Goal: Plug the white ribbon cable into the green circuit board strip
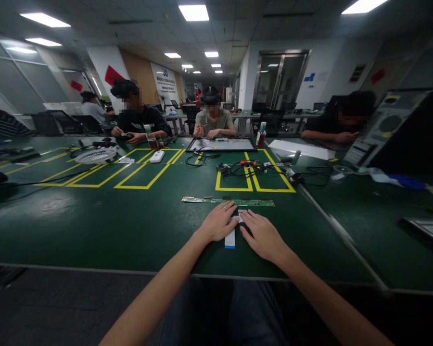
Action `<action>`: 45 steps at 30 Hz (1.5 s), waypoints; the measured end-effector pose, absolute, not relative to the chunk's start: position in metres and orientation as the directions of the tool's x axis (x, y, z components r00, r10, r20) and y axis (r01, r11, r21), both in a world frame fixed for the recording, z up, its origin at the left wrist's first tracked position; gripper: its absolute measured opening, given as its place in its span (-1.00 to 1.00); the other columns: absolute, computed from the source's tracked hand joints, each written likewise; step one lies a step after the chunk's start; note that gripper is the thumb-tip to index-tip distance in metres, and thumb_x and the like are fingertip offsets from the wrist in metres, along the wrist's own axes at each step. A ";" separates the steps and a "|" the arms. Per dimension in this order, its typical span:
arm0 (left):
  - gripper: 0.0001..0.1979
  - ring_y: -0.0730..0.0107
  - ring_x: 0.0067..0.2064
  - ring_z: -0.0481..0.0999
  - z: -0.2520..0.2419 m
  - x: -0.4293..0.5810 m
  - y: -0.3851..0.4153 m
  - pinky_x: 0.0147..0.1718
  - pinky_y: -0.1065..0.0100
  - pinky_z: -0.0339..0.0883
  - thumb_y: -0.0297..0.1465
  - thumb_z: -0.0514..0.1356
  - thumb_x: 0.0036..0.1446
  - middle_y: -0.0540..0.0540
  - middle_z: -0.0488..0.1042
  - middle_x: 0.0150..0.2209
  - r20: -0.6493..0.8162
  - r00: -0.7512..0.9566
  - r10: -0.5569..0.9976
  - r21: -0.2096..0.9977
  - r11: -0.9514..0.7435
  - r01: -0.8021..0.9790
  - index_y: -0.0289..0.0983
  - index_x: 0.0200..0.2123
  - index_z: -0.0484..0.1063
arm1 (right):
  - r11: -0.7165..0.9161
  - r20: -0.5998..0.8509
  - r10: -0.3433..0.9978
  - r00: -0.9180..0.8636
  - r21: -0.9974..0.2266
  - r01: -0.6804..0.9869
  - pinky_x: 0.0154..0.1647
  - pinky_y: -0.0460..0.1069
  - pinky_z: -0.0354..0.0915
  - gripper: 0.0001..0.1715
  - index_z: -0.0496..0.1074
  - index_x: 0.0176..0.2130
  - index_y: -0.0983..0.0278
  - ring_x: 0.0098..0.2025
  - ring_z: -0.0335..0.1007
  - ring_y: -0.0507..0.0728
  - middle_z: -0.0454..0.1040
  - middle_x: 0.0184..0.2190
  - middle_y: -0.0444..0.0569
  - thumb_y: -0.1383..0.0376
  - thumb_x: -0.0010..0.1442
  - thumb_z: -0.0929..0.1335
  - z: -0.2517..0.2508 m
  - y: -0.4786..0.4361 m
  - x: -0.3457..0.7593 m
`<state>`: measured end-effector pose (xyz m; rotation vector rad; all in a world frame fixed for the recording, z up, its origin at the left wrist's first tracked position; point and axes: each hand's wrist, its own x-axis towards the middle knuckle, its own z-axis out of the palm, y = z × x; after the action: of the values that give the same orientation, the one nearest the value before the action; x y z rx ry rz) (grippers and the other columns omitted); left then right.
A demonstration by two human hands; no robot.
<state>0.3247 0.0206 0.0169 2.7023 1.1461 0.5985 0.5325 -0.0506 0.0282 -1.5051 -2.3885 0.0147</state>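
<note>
White ribbon cable (230, 239) between left hand (220, 223) and right hand (263, 236).

On the table (130, 228), a cable (230, 240) lies between the left hand (219, 222) and the right hand (265, 235) — a circuit board (229, 202) is just past them — with a fan (95, 155) at the left, a computer case (377, 124) far right, and two bottles (261, 136) behind.

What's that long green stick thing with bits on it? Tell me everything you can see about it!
It looks like a circuit board: long, thin and green, with tiny parts on it and dark brownish pieces along its far edge. It lies flat on the green table, running side to side in front of the person. The left hand reaches its near edge, but I can't tell whether it touches.
</note>
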 end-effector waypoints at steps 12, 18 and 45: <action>-0.45 -0.01 0.28 0.40 0.030 0.325 0.011 0.30 0.02 0.32 -0.13 0.10 0.42 -0.32 0.44 0.23 0.336 0.654 0.678 0.280 -0.735 0.618 -0.34 0.31 0.32 | 0.384 0.264 0.908 -0.325 -0.215 0.898 0.48 0.24 0.13 -0.41 0.37 0.38 0.32 0.46 0.21 0.28 0.39 0.38 0.11 0.17 0.50 0.20 0.028 -0.056 0.531; -0.45 -0.04 0.35 0.37 0.029 0.324 0.010 0.35 0.00 0.28 -0.12 0.11 0.41 -0.31 0.37 0.34 0.293 0.664 0.688 0.277 -0.726 0.630 -0.32 0.31 0.37 | 0.384 0.258 0.909 -0.327 -0.214 0.898 0.45 0.24 0.16 -0.41 0.37 0.38 0.31 0.45 0.21 0.29 0.40 0.37 0.10 0.17 0.49 0.22 0.027 -0.055 0.533; -0.41 -0.04 0.46 0.26 0.035 0.323 0.011 0.45 -0.08 0.09 -0.14 0.09 0.41 -0.32 0.35 0.40 0.217 0.704 0.677 0.323 -0.730 0.603 -0.32 0.37 0.32 | 0.352 0.211 0.925 -0.315 -0.170 0.920 0.43 0.31 0.14 -0.35 0.34 0.41 0.26 0.48 0.13 0.37 0.37 0.39 0.09 0.09 0.47 0.20 0.033 -0.052 0.531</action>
<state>0.3225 0.0109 0.0352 2.6847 1.0238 0.4751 0.5309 -0.0518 0.0330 -1.6474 -2.3473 0.0262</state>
